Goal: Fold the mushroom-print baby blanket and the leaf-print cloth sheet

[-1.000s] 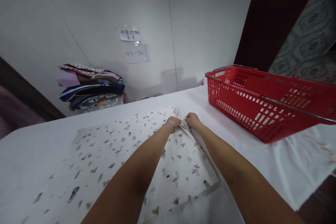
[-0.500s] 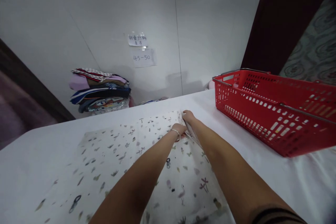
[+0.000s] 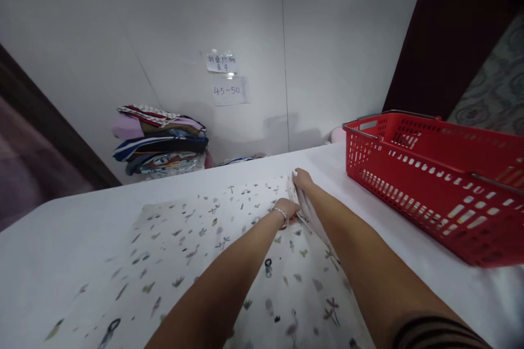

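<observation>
A white cloth (image 3: 180, 262) printed with small flamingos, palms and cacti lies spread over the white-covered table. Its right edge is layered and lifted slightly where both hands hold it. My left hand (image 3: 287, 210), with a bracelet at the wrist, is closed on that edge; its fingertips are partly hidden by the fabric. Farther along the same edge, near the far right corner, my right hand (image 3: 303, 179) pinches the layers. The near end of the cloth runs out of view under my forearms.
On the right stands a red plastic basket (image 3: 409, 174) with metal handles. Beyond the far table edge is a stack of folded fabrics (image 3: 164, 142). Two paper notes (image 3: 230, 90) are taped to the wall. The white table cover (image 3: 45, 251) shows at left.
The right edge of the cloth is raised a little more between my hands, and its layers stand up. Both hands keep their hold. The whole view has shifted slightly.
</observation>
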Available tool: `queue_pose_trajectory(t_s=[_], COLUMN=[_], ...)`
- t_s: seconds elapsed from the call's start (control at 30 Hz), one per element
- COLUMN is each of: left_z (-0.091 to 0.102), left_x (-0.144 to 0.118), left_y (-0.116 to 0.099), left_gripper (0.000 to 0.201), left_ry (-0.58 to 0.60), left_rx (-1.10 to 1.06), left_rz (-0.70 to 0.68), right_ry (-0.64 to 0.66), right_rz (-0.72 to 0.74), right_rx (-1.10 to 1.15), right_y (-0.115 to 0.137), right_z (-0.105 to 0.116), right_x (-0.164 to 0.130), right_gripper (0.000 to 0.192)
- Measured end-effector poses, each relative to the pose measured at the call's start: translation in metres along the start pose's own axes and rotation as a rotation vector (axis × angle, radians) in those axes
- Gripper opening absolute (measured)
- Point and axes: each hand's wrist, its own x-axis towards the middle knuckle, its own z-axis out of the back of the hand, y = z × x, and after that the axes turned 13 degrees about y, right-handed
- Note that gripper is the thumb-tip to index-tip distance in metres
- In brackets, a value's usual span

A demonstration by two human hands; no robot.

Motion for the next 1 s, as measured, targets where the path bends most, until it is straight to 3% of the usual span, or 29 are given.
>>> queue_pose_trajectory(t_s=[0.33, 0.43, 0.5, 0.57, 0.67, 0.77, 1.0], left_z=[0.002, 0.018, 0.037, 0.059, 0.088, 0.105, 0.11], left_x=[-0.005, 0.0, 0.007, 0.016, 0.03, 0.041, 0.048], left_y=[-0.009, -0.011, -0.006, 0.004, 0.027, 0.046, 0.051], left_gripper=[0.024, 0.033, 0.034, 0.041, 0.062, 0.077, 0.084], left_ry=[0.025, -0.164, -0.355, -0.456, -0.414, -0.364, -0.36], left_rx=[0.162, 0.391, 0.607, 0.793, 0.921, 0.928, 0.938], left_rz=[-0.015, -0.163, -0.278, -0.336, -0.248, -0.153, -0.155], right_ry=[0.0, 0.014, 0.022, 0.027, 0.014, -0.01, -0.006], right_rz=[-0.013, -0.007, -0.008, -0.011, -0.022, -0.042, -0.057], right_rx=[-0.016, -0.023, -0.023, -0.018, -0.003, 0.015, 0.045], right_y=[-0.014, -0.013, -0.011, -0.01, -0.012, -0.014, -0.015], right_z=[0.001, 0.001, 0.0, 0.0, 0.001, 0.003, 0.006], right_x=[0.017, 0.021, 0.022, 0.022, 0.022, 0.021, 0.018], right_gripper=[0.044, 0.042, 0.04, 0.038, 0.038, 0.039, 0.033])
